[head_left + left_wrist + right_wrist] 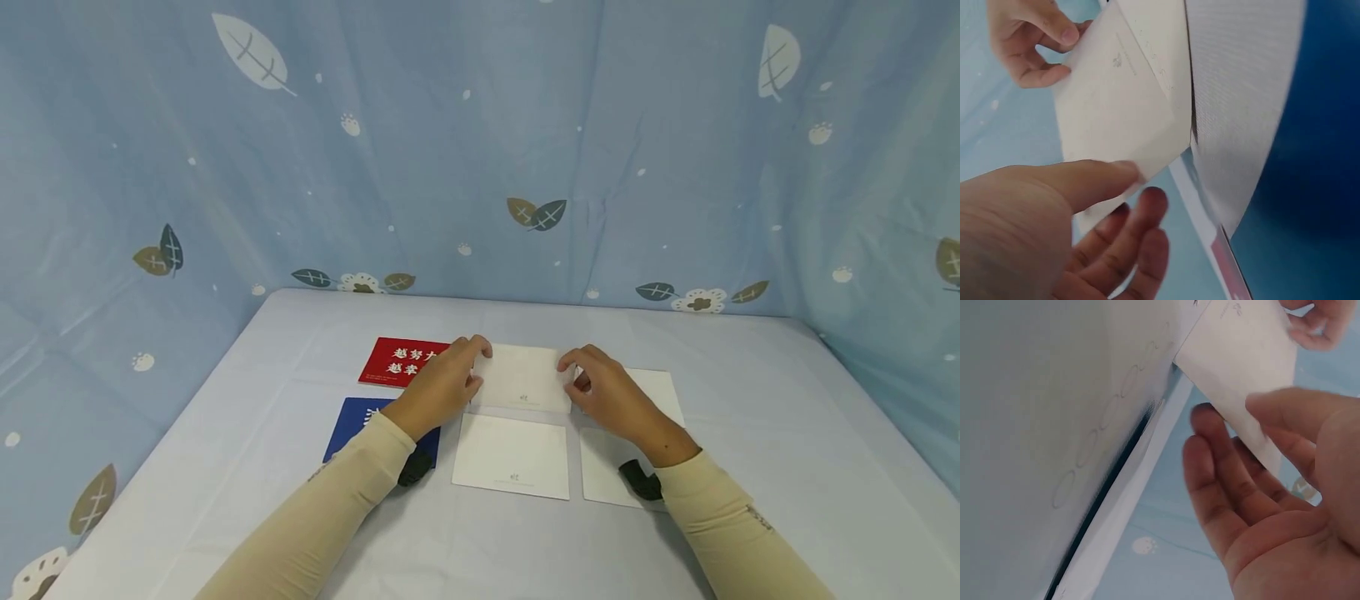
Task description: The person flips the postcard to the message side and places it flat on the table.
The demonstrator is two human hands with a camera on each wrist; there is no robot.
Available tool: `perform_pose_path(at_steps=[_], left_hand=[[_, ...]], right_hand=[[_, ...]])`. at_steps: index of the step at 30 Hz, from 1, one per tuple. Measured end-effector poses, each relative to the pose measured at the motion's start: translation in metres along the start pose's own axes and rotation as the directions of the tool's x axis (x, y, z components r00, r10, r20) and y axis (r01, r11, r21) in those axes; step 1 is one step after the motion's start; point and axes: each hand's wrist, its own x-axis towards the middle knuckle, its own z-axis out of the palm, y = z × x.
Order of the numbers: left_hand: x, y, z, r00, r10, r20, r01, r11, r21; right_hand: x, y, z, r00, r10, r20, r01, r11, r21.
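Observation:
A white card [521, 375] with a small grey print near its lower edge is tilted up off the table in the back row. My left hand [448, 382] pinches its left edge between thumb and fingers. At the opposite edge, my right hand [609, 393] pinches it the same way. In the left wrist view the card [1107, 112] spans the gap between both hands. Just in front of it lies another white card [512, 457]. A red card [390, 364] with white characters is partly covered by my left hand.
A blue card [348, 429] lies front left, partly under my left forearm. Two more white cards lie to the right: a back one [660, 387] and a front one [606, 471], both partly hidden by my right arm. A pale cloth covers the table [300, 350]; a blue leaf-patterned curtain [450, 150] hangs behind.

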Motion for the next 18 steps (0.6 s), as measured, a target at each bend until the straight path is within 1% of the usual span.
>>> perform_pose_path(at_steps=[5, 9, 14, 18], left_hand=[[-0.0016, -0.0031, 0.0028, 0.999, 0.020, 0.025, -0.022, 0.997, 0.077], [-0.0024, -0.0035, 0.0027, 0.999, 0.039, 0.020, -0.041, 0.994, 0.102], [-0.0029, -0.0036, 0.0028, 0.999, 0.026, 0.043, -0.031, 0.992, 0.119], [-0.0036, -0.0049, 0.0041, 0.997, 0.000, 0.074, -0.009, 0.991, 0.130]], right_hand=[[-0.0008, 0.0006, 0.0011, 0.999, 0.004, 0.036, -0.002, 0.999, -0.038], [-0.0008, 0.0020, 0.0025, 0.996, 0.024, 0.081, -0.018, 0.997, -0.077], [-0.0012, 0.0039, 0.0046, 0.991, 0.040, 0.126, -0.026, 0.994, -0.109], [-0.0020, 0.0050, 0.0065, 0.987, 0.039, 0.153, -0.019, 0.992, -0.127]])
